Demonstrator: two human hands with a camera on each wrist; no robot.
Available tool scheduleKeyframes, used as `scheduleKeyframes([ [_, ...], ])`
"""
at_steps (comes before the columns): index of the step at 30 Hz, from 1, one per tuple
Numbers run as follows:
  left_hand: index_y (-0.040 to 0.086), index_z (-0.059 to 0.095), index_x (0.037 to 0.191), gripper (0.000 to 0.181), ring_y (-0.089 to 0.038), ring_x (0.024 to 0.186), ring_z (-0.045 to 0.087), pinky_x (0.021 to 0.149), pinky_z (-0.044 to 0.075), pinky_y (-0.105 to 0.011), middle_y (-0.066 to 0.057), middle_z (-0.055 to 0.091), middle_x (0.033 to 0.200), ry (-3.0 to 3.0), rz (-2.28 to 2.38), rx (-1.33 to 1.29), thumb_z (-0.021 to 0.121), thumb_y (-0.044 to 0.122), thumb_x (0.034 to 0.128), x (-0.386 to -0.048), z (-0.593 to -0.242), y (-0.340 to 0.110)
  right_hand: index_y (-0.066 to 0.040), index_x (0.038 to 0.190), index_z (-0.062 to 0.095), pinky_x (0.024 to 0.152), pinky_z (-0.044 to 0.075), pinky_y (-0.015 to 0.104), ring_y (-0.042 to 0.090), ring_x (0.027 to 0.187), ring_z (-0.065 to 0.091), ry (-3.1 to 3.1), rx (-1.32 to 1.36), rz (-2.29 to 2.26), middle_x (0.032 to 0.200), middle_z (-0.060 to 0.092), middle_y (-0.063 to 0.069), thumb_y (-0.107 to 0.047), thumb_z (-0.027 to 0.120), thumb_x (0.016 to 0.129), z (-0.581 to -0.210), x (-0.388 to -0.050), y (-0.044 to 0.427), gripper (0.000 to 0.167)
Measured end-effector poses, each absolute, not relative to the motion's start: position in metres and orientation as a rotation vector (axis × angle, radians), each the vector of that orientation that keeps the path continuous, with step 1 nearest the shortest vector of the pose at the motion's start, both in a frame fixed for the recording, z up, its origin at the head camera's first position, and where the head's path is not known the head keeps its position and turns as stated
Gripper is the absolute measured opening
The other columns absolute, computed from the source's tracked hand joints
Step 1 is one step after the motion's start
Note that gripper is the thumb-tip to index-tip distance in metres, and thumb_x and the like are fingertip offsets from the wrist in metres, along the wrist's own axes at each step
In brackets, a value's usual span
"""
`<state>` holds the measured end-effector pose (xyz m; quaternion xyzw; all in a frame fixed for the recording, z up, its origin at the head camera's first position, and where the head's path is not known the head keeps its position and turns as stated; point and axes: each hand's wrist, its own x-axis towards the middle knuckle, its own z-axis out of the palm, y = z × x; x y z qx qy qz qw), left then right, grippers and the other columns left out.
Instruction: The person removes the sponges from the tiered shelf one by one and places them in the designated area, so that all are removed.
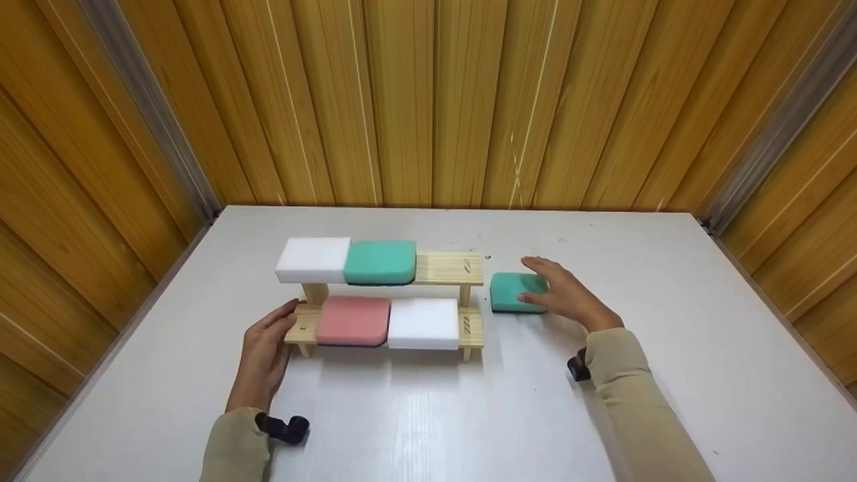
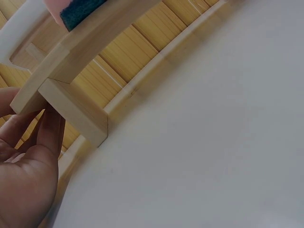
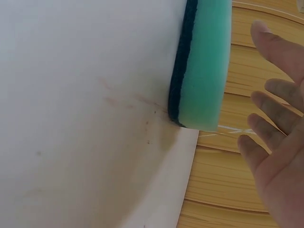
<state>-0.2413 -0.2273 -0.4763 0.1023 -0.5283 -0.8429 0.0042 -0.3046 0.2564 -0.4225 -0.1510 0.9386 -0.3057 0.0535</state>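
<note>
A small two-tier wooden rack [image 1: 448, 268] stands on the table. My left hand [image 1: 264, 345] grips the left end of its lower tier; in the left wrist view the fingers [image 2: 50, 130] are beneath the board. On the upper tier sit a white sponge [image 1: 313, 261] and a green sponge [image 1: 380, 261]. The lower tier bears a pink sponge [image 1: 353, 321] and another white sponge [image 1: 424, 324]. A second green sponge [image 1: 512, 292], with a dark scouring layer underneath, lies on the table right of the rack. My right hand [image 1: 569, 294] hovers over it, fingers spread, holding nothing.
The white table [image 1: 415, 428] is walled at the back and sides by yellow wood-patterned panels [image 1: 462, 100]. Bare board shows at the upper tier's right end. A black wrist strap mount [image 1: 284, 428] sits on the left wrist, another [image 1: 579, 366] on the right.
</note>
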Motion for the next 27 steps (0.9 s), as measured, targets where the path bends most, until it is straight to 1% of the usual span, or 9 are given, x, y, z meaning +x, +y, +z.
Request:
scheduleKeyframes([
  [8, -0.006, 0.035, 0.144, 0.051, -0.022, 0.143, 0.032, 0.107, 0.043, -0.018, -0.015, 0.031, 0.155, -1.673, -2.633, 0.309, 0.05, -0.001, 0.0956, -0.242, -0.476, -0.227, -0.005, 0.149, 0.032, 0.119, 0.02, 0.06, 0.04, 0.144, 0.022, 2.889, -0.515, -0.925, 0.156, 0.029, 0.019, -0.036, 0.065, 0.091, -0.411, -0.302, 0.254, 0.074],
  [18, -0.005, 0.036, 0.144, 0.051, -0.021, 0.143, 0.032, 0.107, 0.042, -0.018, -0.015, 0.033, 0.154, -1.678, -2.617, 0.338, 0.051, 0.001, 0.0953, -0.242, -0.477, -0.228, -0.006, 0.149, 0.033, 0.117, 0.024, 0.06, 0.04, 0.143, 0.026, 2.93, -0.585, -0.943, 0.154, 0.033, 0.018, -0.035, 0.063, 0.092, -0.394, -0.299, 0.245, 0.07],
  [27, -0.004, 0.037, 0.143, 0.05, -0.021, 0.143, 0.033, 0.107, 0.043, -0.017, -0.014, 0.034, 0.154, -1.672, -2.622, 0.338, 0.05, 0.0, 0.0952, -0.243, -0.479, -0.228, -0.008, 0.149, 0.035, 0.118, 0.024, 0.059, 0.037, 0.143, 0.028, 2.98, -0.597, -0.926, 0.153, 0.034, 0.016, -0.036, 0.063, 0.093, -0.377, -0.298, 0.234, 0.068],
])
